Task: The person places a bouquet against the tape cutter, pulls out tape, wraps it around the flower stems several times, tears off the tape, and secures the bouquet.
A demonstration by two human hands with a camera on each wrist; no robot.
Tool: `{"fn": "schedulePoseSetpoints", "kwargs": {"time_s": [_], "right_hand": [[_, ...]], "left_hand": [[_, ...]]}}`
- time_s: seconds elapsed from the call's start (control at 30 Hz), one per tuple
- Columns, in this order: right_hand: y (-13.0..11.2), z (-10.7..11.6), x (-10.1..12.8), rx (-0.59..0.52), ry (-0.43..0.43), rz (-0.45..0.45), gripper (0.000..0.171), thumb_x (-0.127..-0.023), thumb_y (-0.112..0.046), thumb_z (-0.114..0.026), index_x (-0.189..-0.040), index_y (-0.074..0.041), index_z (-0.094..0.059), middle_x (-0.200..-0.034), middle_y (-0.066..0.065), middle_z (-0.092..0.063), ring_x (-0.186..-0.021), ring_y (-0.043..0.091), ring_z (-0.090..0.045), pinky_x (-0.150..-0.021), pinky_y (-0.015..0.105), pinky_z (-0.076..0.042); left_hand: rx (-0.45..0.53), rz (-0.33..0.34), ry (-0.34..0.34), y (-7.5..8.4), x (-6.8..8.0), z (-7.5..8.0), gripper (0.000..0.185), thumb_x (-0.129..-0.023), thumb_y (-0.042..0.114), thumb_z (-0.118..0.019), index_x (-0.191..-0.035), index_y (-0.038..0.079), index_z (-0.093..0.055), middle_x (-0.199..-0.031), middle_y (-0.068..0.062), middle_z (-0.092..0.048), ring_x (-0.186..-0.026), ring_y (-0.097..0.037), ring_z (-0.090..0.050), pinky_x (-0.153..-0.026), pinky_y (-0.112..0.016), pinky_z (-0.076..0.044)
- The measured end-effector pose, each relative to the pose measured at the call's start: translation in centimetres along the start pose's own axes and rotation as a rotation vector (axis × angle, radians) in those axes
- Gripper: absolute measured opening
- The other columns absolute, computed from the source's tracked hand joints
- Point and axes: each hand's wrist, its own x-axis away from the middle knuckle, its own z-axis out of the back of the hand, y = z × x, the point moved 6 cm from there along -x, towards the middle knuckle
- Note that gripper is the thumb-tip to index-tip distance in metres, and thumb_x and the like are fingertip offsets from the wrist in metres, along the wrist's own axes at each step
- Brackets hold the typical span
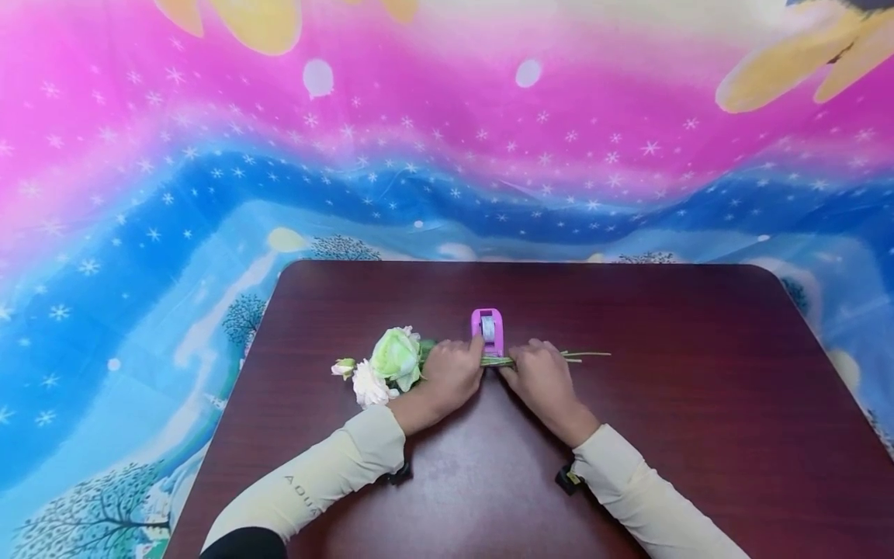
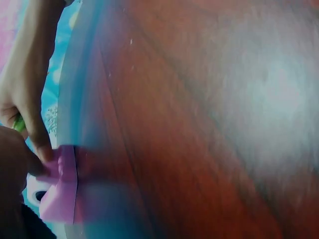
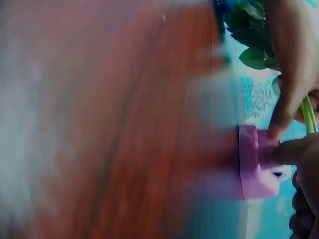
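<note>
Flowers: bunch of pale green and white cloth flowers [image 1: 387,365] lying on its side on the dark brown wooden counter [image 1: 628,435], heads to the left, thin green stems [image 1: 559,355] pointing right.
Tape: small pink plastic tape holder [image 1: 486,328] just past the stems, in the middle, touching the fingertips.
Left hand [image 1: 450,373]: grip curled over the stems near the leaves, fingertip pressed on the pink holder.
Right hand [image 1: 541,376]: grip curled down on the stems; thumb touching the holder in the wrist view; how tight, cannot tell.
Could go wrong: stems could fan apart if either grip loosens; light holder could slide away when pushed; tape could stick to fingers.
</note>
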Motion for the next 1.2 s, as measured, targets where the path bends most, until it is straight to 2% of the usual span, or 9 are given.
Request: {"fn": "schedulePoseSetpoints", "kwargs": {"time_s": [0.13, 0.23, 0.3, 0.43, 0.57, 0.73, 0.87, 1.0, 1.2], "right_hand": [[-0.6, 0.6, 0.2, 0.100, 0.088, -0.032, 0.042, -0.075, -0.019, -0.081, -0.051, -0.015, -0.048, -0.046, 0.002, -0.047, -0.046, 0.027, -0.049, -0.045, 0.043, -0.041], [-0.9, 0.8, 0.4, 0.161, 0.124, -0.044, 0.046, -0.072, -0.016, -0.077, -0.048, -0.017, -0.038, -0.043, 0.000, -0.038, -0.037, 0.023, -0.040, -0.034, 0.043, -0.032], [-1.0, 0.9, 0.5, 0.180, 0.141, -0.036, 0.046, -0.071, -0.016, -0.075, -0.047, -0.018, -0.036, -0.042, -0.002, -0.034, -0.035, 0.021, -0.036, -0.033, 0.042, -0.029], [-0.9, 0.8, 0.4, 0.186, 0.166, -0.015, 0.049, -0.072, -0.019, -0.079, -0.047, -0.018, -0.037, -0.042, -0.001, -0.037, -0.035, 0.022, -0.037, -0.033, 0.041, -0.029], [-0.5, 0.6, 0.1, 0.144, 0.092, -0.015, 0.045, -0.075, -0.025, -0.083, -0.051, -0.016, -0.046, -0.046, 0.002, -0.046, -0.041, 0.025, -0.046, -0.038, 0.042, -0.036], [-0.5, 0.5, -0.1, -0.030, -0.178, -0.046, 0.030, -0.088, -0.028, -0.077, -0.068, -0.014, -0.059, -0.056, -0.002, -0.050, -0.057, 0.018, -0.047, -0.055, 0.036, -0.042], [-0.7, 0.9, 0.4, -0.132, -0.351, -0.074, 0.017, -0.099, -0.025, -0.067, -0.088, -0.012, -0.066, -0.072, -0.004, -0.060, -0.069, 0.014, -0.047, -0.065, 0.032, -0.042], [-1.1, 1.8, 1.1, -0.130, -0.370, -0.050, 0.012, -0.102, -0.022, -0.063, -0.096, -0.012, -0.066, -0.080, -0.004, -0.063, -0.075, 0.013, -0.053, -0.067, 0.032, -0.046], [-1.4, 2.9, 1.2, -0.073, -0.240, 0.022, 0.006, -0.097, -0.013, -0.069, -0.093, -0.009, -0.066, -0.080, 0.000, -0.066, -0.075, 0.017, -0.062, -0.068, 0.037, -0.053]], "left_hand": [[-0.119, 0.007, 0.088, 0.3, 0.2, 0.1, 0.022, -0.073, 0.019, -0.076, -0.093, 0.012, -0.069, -0.054, 0.006, -0.055, -0.044, -0.013, -0.051, -0.044, -0.029, -0.042], [-0.144, 0.004, 0.096, 0.6, 0.3, 0.0, 0.011, -0.072, 0.018, -0.075, -0.079, 0.016, -0.067, -0.053, 0.007, -0.054, -0.042, -0.012, -0.048, -0.041, -0.028, -0.040], [-0.138, 0.002, 0.093, 0.7, 0.4, 0.0, 0.013, -0.072, 0.016, -0.075, -0.072, 0.018, -0.062, -0.054, 0.007, -0.055, -0.043, -0.012, -0.049, -0.041, -0.028, -0.040], [-0.141, -0.008, 0.092, 0.8, 0.4, 0.0, 0.012, -0.073, 0.018, -0.075, -0.073, 0.018, -0.063, -0.056, 0.007, -0.057, -0.046, -0.012, -0.051, -0.045, -0.028, -0.041], [-0.091, -0.007, 0.029, 0.7, 0.1, 0.5, 0.015, -0.075, 0.020, -0.078, -0.081, 0.016, -0.065, -0.060, 0.006, -0.060, -0.050, -0.014, -0.055, -0.050, -0.028, -0.042], [0.024, -0.008, -0.121, 0.2, 0.0, 1.2, 0.021, -0.082, 0.026, -0.079, -0.094, 0.012, -0.068, -0.071, 0.003, -0.069, -0.061, -0.016, -0.061, -0.061, -0.030, -0.045], [0.108, -0.062, -0.231, -0.2, 0.2, 1.5, 0.020, -0.091, 0.029, -0.075, -0.099, 0.012, -0.069, -0.084, 0.001, -0.072, -0.074, -0.017, -0.063, -0.070, -0.031, -0.046], [0.193, -0.108, -0.308, -0.6, 0.2, 1.8, 0.022, -0.096, 0.034, -0.071, -0.100, 0.012, -0.069, -0.090, 0.000, -0.074, -0.080, -0.017, -0.064, -0.073, -0.030, -0.047], [0.274, -0.126, -0.346, -0.9, -0.5, 2.2, 0.020, -0.097, 0.033, -0.071, -0.097, 0.013, -0.070, -0.089, 0.001, -0.074, -0.081, -0.016, -0.066, -0.072, -0.031, -0.049]]}}
